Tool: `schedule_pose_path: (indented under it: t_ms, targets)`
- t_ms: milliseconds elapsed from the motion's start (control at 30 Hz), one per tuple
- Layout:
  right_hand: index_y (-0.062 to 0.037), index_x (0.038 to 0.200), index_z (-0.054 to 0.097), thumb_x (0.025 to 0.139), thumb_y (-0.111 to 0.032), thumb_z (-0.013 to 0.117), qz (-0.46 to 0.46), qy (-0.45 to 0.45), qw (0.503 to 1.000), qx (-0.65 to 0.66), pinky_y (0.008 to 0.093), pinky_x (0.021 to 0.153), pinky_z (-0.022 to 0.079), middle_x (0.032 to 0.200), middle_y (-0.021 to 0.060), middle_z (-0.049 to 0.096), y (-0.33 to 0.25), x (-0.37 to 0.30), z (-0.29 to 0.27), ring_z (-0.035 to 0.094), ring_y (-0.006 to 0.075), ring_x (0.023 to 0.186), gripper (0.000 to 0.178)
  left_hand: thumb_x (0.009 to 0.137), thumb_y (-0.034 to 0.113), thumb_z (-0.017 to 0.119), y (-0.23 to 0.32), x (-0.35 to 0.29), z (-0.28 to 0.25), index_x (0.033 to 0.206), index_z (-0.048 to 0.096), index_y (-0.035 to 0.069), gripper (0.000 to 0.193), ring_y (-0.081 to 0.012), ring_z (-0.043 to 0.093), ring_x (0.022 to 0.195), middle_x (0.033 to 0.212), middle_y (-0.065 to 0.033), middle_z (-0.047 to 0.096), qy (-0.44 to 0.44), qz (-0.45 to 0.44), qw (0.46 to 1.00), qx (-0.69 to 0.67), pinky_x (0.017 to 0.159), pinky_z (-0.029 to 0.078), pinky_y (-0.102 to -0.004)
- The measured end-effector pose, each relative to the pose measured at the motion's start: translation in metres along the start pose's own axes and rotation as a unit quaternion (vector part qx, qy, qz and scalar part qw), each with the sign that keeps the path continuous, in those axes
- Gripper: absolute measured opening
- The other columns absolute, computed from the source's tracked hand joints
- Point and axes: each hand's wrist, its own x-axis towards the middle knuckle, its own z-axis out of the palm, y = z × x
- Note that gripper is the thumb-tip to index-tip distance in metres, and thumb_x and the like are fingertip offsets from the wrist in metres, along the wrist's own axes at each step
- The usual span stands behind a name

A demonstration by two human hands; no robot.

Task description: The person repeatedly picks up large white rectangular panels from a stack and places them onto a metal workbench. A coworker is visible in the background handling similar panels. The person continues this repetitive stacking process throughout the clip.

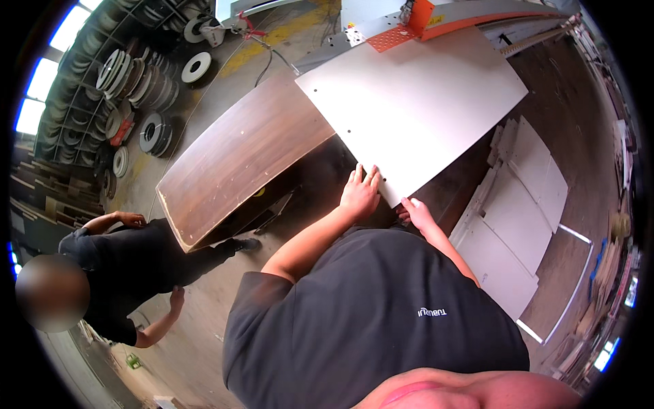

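A white flat panel (pixel 415 102) with small dark holes along its left edge lies ahead of me, its near corner pointing at my body. My left hand (pixel 360 193) rests at the panel's left edge, with fingers stretched out and their tips on the top surface. At the near corner, my right hand (pixel 417 213) pinches the edge, thumb above and the other fingers partly hidden beneath. The panel's far end meets a grey machine rail (pixel 334 53) under an orange perforated guard (pixel 395 39).
A brown wood-look table (pixel 252 150) adjoins the panel's left side. Another person (pixel 143 273) in dark clothes stands beyond it at left. Stacked white panels (pixel 511 218) lie at right. Rolls of banding (pixel 155 135) stand on the floor and rack at far left.
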Motion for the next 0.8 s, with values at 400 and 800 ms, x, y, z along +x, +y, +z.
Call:
schedule_pose_path:
  t_ms: [400, 800]
  targets:
    - [-0.0052, 0.082, 0.073, 0.103, -0.029, 0.053, -0.068, 0.126, 0.948, -0.283, 0.0340, 0.063, 0.049, 0.073, 0.0052, 0.071, 0.258, -0.121, -0.083, 0.065, 0.0149, 0.066, 0.037, 0.090, 0.035, 0.060, -0.045, -0.018, 0.123, 0.115, 0.066, 0.009, 0.036, -0.0349, 0.067, 0.108, 0.113, -0.0159, 0.071, -0.203, -0.026, 0.959, -0.194, 0.091, 0.055, -0.0471]
    - [-0.0053, 0.079, 0.071, 0.103, -0.027, 0.052, 0.135, -0.007, 0.982, -0.130, 0.0343, 0.064, 0.049, 0.071, 0.0044, 0.069, 0.263, -0.145, -0.122, 0.064, 0.0144, 0.068, 0.038, 0.085, 0.048, 0.064, -0.008, -0.289, 0.222, 0.107, 0.076, 0.007, 0.048, -0.0333, 0.070, 0.103, 0.110, -0.0178, 0.074, -0.248, -0.389, 0.823, -0.332, 0.091, 0.055, -0.0425]
